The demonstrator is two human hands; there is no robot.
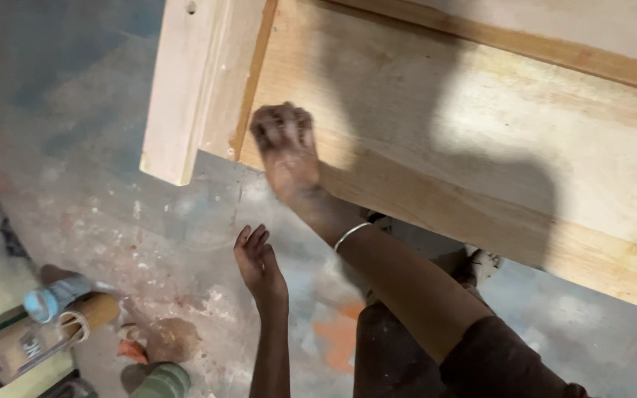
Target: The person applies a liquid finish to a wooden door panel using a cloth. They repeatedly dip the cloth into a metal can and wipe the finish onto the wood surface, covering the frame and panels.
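Nearest the camera, a dark sleeve covers the right upper arm, and the bare forearm with a thin metal bangle at the wrist reaches up to the wooden panel. Its right hand is pressed on the near left part of the panel, just inside the pale frame piece, fingers curled down against the wood; whether they pinch anything, such as a small pad or paper, cannot be told because the hand is blurred. Lower down, the left hand hangs free over the stained concrete floor, fingers loosely spread, holding nothing and well apart from the panel. Judging by its look, the bare wood seems unfinished: pale, dusty, with no coat or shine anywhere, so the surface work appears to be at the left end with most of the board yet to cover. At the lower left lie a clear plastic jar, a tube with a blue cap and a greenish roll, none of them touched.
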